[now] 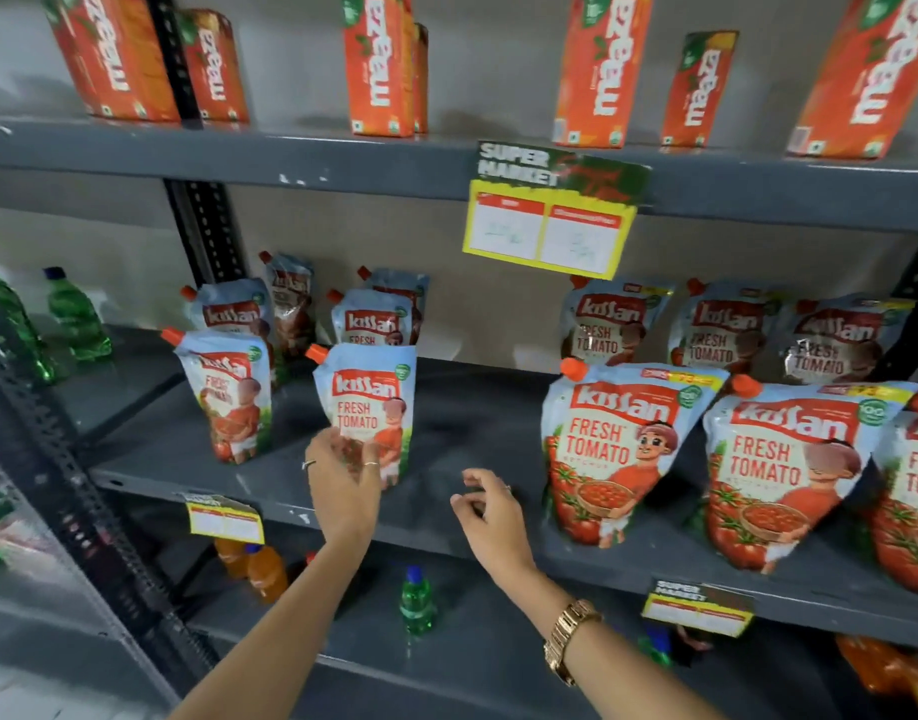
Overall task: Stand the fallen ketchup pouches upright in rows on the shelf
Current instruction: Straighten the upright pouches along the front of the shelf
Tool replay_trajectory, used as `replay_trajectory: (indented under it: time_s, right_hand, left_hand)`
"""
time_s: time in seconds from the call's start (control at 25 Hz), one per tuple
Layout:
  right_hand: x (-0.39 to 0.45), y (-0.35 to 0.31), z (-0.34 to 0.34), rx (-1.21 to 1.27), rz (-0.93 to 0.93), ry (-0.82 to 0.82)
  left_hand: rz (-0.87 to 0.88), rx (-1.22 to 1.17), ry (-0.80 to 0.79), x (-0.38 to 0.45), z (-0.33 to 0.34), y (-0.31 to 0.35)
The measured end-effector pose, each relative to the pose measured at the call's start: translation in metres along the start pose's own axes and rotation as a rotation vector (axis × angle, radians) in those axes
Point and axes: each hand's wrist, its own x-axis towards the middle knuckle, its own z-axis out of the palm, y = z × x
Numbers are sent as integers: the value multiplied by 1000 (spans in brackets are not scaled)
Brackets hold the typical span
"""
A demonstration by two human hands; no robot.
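Observation:
Red-and-white ketchup pouches stand upright on the grey middle shelf (467, 402). My left hand (342, 480) holds the lower part of a small front pouch (365, 402), which stands near the shelf's front edge. A second small pouch (225, 394) stands to its left, with several more behind both. My right hand (490, 511) hovers over the bare shelf, fingers loosely curled and holding nothing. To its right stand larger pouches (615, 449) (789, 470), with a row of three behind them.
Orange juice cartons (376, 65) line the top shelf. A yellow price tag (547, 228) hangs from its edge. Green bottles (74, 314) stand at far left. On the lower shelf are orange bottles (262, 571) and a green bottle (416, 600). A black upright post (56, 459) is at left.

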Motion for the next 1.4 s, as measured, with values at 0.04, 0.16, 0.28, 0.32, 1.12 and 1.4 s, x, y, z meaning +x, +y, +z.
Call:
replay_trajectory:
  time_s: [0.04, 0.16, 0.28, 0.32, 1.12, 1.4]
  right_hand:
    - [5, -7, 13, 20, 51, -23]
    - [18, -31, 43, 85, 175, -125]
    - [29, -50, 63, 127, 231, -228]
    - [32, -53, 67, 147, 241, -237]
    - [9, -83, 140, -184, -140, 432]
    - [30, -103, 192, -69, -104, 58]
  left_hand:
    - [1, 6, -54, 11, -5, -7]
    - [-87, -45, -313, 35, -18, -24]
    - [-30, 65, -511, 51, -27, -36]
    - [2, 109, -533, 55, -29, -39]
    - [-141, -93, -119, 116, -92, -58]
    - [-247, -68, -47, 157, -128, -65]
